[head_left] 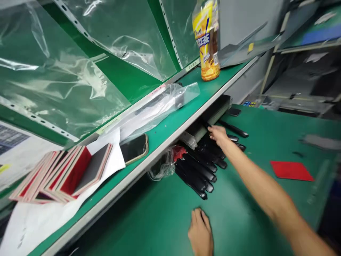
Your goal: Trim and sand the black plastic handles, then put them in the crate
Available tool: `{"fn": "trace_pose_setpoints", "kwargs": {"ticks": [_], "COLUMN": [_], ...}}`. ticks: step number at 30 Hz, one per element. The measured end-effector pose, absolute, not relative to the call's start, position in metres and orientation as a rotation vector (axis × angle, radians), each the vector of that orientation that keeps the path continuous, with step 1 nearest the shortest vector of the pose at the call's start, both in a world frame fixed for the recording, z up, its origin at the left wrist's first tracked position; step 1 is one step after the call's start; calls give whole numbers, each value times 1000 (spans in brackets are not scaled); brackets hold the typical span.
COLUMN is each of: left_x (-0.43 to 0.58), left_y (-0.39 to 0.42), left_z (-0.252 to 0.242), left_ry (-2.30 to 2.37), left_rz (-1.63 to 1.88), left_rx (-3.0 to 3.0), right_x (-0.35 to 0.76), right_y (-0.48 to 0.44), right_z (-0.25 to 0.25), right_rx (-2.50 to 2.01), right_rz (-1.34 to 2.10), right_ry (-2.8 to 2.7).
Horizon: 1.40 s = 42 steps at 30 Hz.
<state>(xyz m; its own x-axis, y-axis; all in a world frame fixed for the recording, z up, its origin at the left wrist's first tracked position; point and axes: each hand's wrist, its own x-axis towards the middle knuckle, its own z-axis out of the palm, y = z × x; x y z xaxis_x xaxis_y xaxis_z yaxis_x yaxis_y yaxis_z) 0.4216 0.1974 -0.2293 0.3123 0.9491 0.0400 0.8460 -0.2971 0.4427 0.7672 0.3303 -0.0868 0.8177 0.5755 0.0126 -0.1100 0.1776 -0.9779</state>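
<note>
My right hand (218,135) reaches in under the edge of the raised shelf, its fingers pinched on the end of a thin black strip (205,123). Most of that piece is hidden in the shadow there. Beside and below this hand lie several long black padded-looking strips (195,172) with shiny ends, fanned out on the green table (239,220). Another black strip (234,128) lies just beyond it. My left hand (200,231) rests on the table nearer to me, fingers curled in, with nothing visible in them.
On the green shelf (170,124) stand a tea bottle (209,42), a phone (134,148), plastic film and stacked red-and-grey sample blocks (66,174). Under it are grey boxes (198,131) and a clear bag (161,167). A red sheet (291,170) lies at right.
</note>
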Motion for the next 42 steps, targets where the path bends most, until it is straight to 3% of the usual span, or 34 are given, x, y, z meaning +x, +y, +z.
{"fn": "trace_pose_setpoints", "kwargs": {"ticks": [8, 14, 19, 26, 30, 36, 42], "left_x": [397, 285, 201, 150, 141, 217, 249], "left_y": [176, 78, 19, -19, -47, -71, -68], "left_z": [-173, -110, -81, -117, -142, -176, -171], "left_ry": [1159, 806, 762, 889, 893, 914, 892], "left_rz": [598, 633, 678, 677, 426, 87, 159], "left_rx": [1954, 1711, 1642, 1495, 1331, 1009, 740], "right_x": [527, 388, 297, 216, 210, 233, 234], "right_y": [61, -30, -74, -153, -210, -244, -233], "right_z": [-124, -117, -115, -125, -128, -129, -134], "right_rx": [-1059, -910, -877, -883, -1020, -1211, -1414], "right_rz": [1101, 1414, 1422, 1412, 1167, 843, 819], "right_ry": [-262, -244, -259, -146, 7, 60, -73]}}
